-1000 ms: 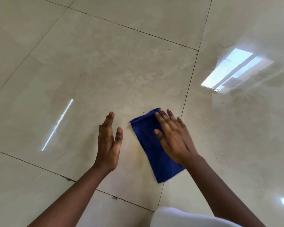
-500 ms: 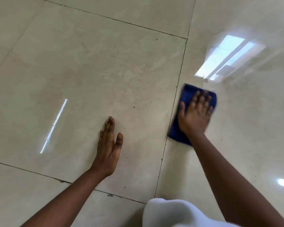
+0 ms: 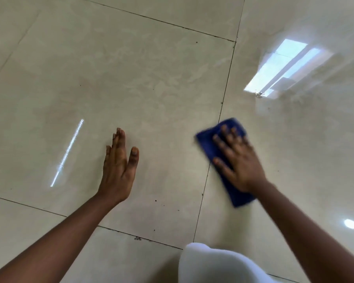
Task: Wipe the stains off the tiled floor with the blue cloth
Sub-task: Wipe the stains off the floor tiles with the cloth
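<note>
Blue cloth is being pressed flat across a grout line by the open right hand; left hand, open and empty, is bracing on the tiled floor. Next, probably the dark specks near the tile's front edge.

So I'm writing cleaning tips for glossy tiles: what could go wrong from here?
The right hand presses flat on the cloth without gripping it, so the cloth may bunch or slip. Dark specks near the grout line lie outside its present spot and could be missed. Glare may hide stains. The left hand could slide on the floor.
</note>
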